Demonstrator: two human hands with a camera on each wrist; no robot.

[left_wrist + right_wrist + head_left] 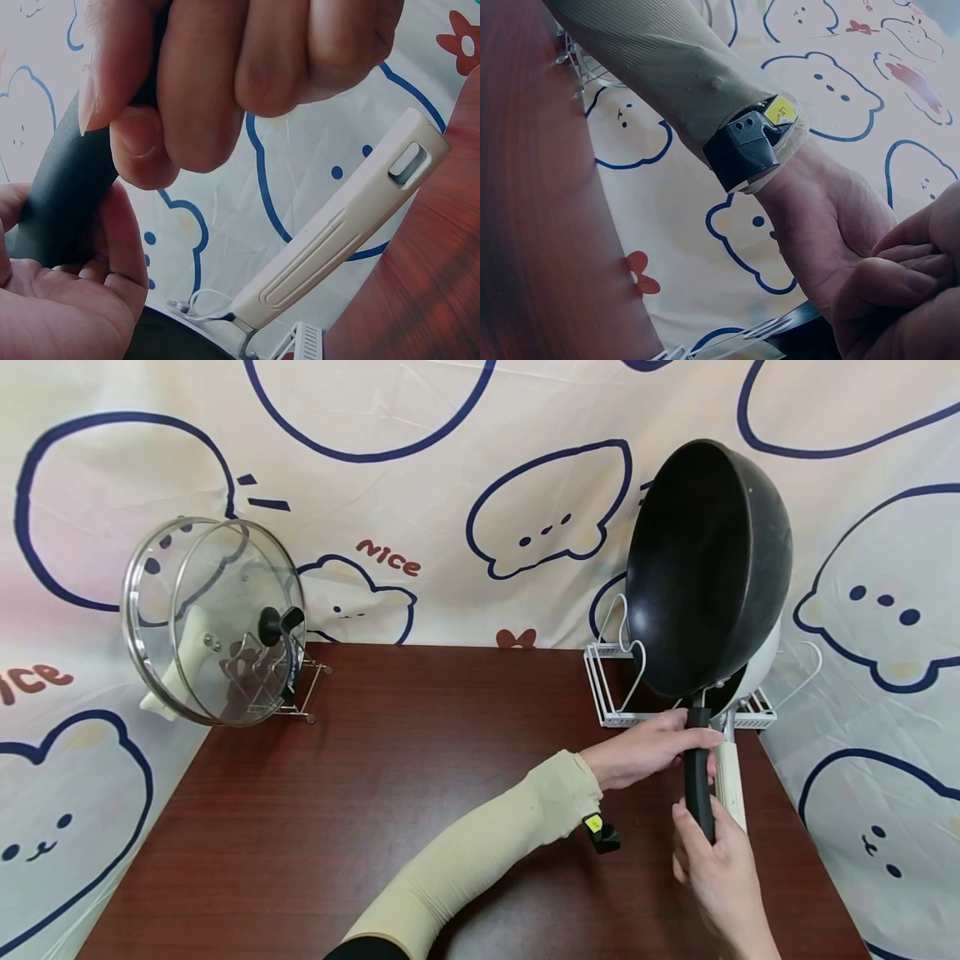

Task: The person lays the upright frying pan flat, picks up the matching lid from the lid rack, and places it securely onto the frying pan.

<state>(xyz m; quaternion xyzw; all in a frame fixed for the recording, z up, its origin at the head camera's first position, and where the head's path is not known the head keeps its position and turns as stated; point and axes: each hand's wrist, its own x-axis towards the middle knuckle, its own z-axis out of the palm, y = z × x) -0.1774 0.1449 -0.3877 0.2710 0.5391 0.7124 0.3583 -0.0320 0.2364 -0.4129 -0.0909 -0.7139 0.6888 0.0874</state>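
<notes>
Looking at the containers first, we see a deep black wok point(690, 577) tipped on its side, its dark inside facing left and a little toward us. Behind it, a white-sided pan with a dark inside point(763, 660) stands in a white wire rack point(611, 720), its long cream handle point(732, 789) reaching out over the reddish-brown wooden table point(420, 752). At the table's far left, a silver wire rack point(306, 697) holds round clear-glass lids with metal rims point(217, 627), tilted upright, with black knobs in view.

We have both hands on the wok's straight black handle point(698, 777). Our left hand point(652, 750) grips it close to the bowl, thumb across the front; our right hand point(716, 860) is wrapped round its lower end. Neither hand is spread wide; both close narrowly about the handle.

The wok rises above and beyond our hands, in front of the white rack; we cannot tell whether it touches that rack. The cream handle lies just beside our grip, on the right.
</notes>
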